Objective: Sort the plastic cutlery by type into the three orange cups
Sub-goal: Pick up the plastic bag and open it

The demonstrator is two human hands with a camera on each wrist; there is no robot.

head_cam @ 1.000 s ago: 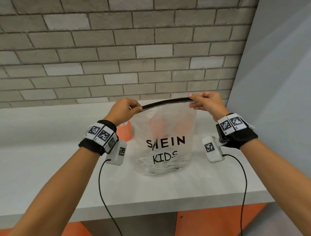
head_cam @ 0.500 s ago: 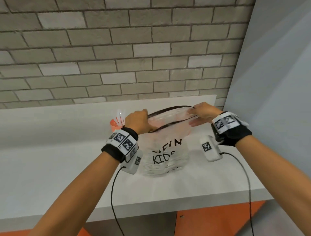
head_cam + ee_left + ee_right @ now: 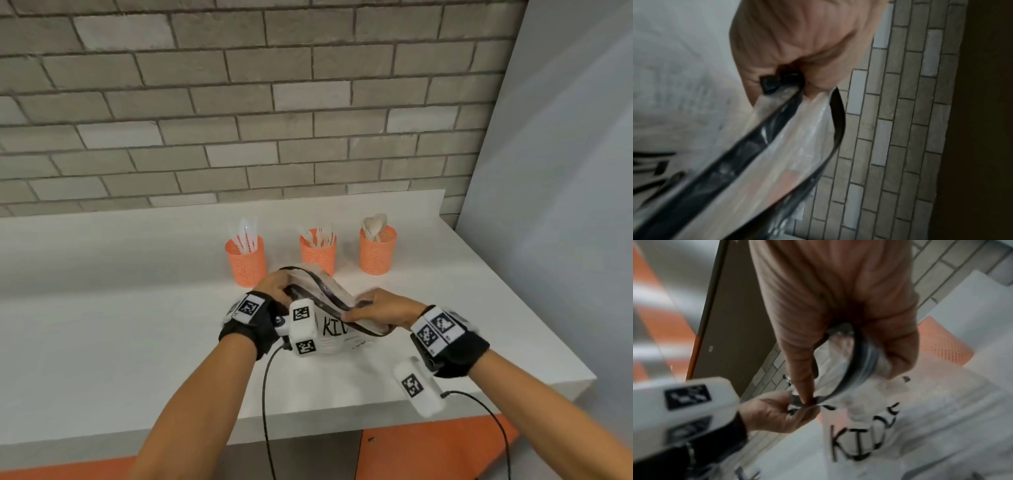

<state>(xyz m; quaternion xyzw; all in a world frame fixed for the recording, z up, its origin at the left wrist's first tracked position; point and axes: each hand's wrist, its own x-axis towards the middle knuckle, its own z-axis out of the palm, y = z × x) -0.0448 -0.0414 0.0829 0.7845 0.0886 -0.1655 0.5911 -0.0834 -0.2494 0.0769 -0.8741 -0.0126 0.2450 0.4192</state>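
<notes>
While pinching the black-rimmed mouth of the clear plastic bag, left hand and right hand fingers clamped; behind the bag, three orange mesh cups already holding white plastic cutlery by type; sorting seemingly finished.

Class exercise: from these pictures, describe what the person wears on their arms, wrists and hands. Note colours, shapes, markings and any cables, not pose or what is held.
Both forearms are bare, without sleeves. The left hand and right hand are ungloved. Each wrist carries a black fabric wrist strap topped with white square-patterned marker tags. A white rounded camera pod bearing similar black-and-white codes hangs at each wrist, and a thin black cable trails from each.
</notes>
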